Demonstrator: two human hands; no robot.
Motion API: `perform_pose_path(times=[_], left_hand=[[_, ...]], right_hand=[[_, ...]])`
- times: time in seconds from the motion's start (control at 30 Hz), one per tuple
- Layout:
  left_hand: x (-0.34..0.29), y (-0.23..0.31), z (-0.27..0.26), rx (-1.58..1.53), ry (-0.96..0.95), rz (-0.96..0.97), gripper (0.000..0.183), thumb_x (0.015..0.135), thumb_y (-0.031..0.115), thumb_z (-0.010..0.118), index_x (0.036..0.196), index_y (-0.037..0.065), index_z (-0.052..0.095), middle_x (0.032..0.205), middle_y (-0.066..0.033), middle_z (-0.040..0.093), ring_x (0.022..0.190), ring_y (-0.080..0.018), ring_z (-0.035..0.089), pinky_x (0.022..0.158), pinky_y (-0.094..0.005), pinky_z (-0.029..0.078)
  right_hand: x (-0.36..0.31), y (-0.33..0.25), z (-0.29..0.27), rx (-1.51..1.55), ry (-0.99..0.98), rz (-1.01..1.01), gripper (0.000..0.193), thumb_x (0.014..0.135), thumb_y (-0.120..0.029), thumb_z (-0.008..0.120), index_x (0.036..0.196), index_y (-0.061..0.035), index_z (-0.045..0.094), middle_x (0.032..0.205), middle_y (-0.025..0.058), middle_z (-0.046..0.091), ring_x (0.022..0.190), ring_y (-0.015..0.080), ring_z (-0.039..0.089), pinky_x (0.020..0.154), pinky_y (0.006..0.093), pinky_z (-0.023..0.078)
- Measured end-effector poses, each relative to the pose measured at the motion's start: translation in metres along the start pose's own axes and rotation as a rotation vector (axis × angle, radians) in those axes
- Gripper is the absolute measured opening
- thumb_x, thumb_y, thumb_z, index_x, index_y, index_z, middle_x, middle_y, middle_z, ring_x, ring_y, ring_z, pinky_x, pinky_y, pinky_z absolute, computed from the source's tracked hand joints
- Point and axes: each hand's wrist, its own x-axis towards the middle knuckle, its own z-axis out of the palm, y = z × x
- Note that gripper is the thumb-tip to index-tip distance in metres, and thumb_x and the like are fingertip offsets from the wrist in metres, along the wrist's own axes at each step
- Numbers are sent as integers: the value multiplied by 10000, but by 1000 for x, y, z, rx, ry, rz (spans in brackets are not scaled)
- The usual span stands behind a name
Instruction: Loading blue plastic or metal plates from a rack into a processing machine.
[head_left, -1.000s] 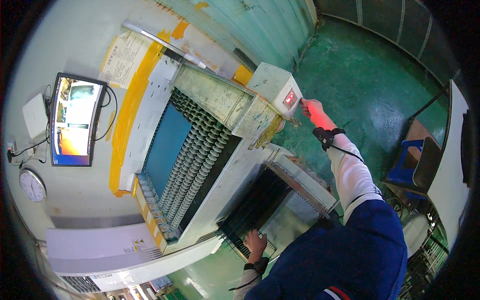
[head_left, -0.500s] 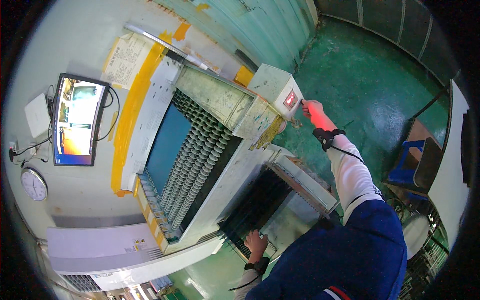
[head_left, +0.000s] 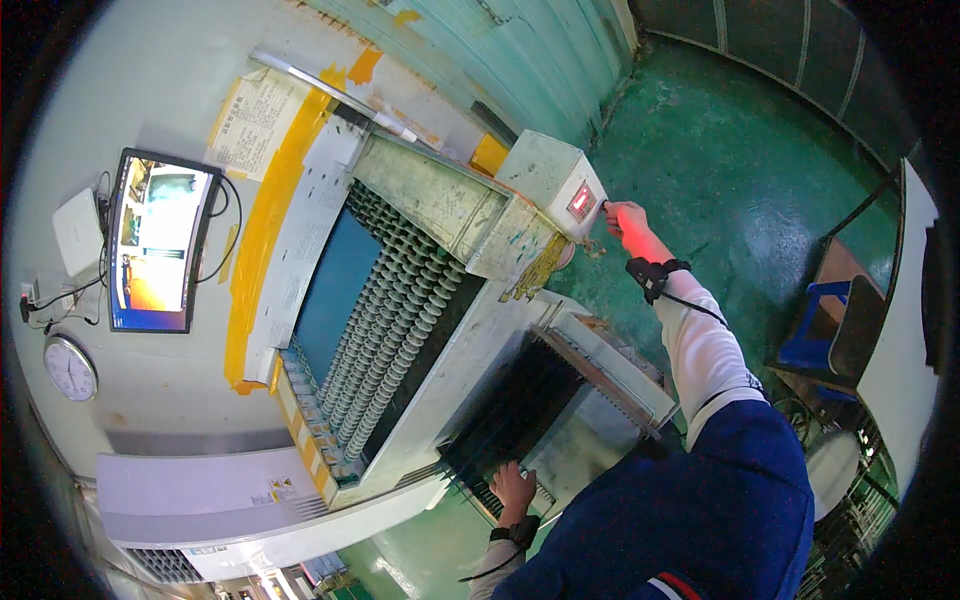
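Note:
My right hand (head_left: 630, 226) reaches out to the corner of a pale control box (head_left: 541, 172) with a red-lit display. Its thumb and finger close on a small black knob (head_left: 604, 206) at the box's edge, and red light falls on the wrist. Lower down, my left hand (head_left: 513, 489) rests with bent fingers on the near end of a black slotted rack (head_left: 515, 395), gripping its edge. A greyish flat panel (head_left: 580, 440) shows inside the rack's right part. Left of it stands a conveyor machine with rows of grey roller wheels (head_left: 400, 310) and a blue sheet (head_left: 338, 290).
A lit monitor (head_left: 155, 240) and a round clock (head_left: 70, 367) hang on the left wall, above a white air conditioner (head_left: 200, 495). Green floor (head_left: 740, 190) lies beyond my right arm. A blue stool (head_left: 815, 325) stands under a white-topped table (head_left: 905, 330) at right.
The red display on the control box looks different. Both hands stay in the same places, and the view has shifted very slightly.

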Motion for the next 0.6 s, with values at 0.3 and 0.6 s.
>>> perform_pose_path(times=[0.3,0.6], left_hand=[[0,7,-10,-65,-29,-26,498,731,371,717,1130,109,576,1182,-151,557,1110,-389,499,910,-553,361],[0,4,-7,-40,-60,-40,514,739,381,705,1144,96,570,1230,-162,541,1133,-390,492,927,-550,355]], right_hand=[[-2,-3,-1,-21,10,19,191,781,-141,726,871,-70,574,728,17,566,603,123,508,503,289,400],[7,5,-5,-54,-11,24,163,795,-193,717,875,-83,628,745,-5,582,644,113,527,587,313,440]])
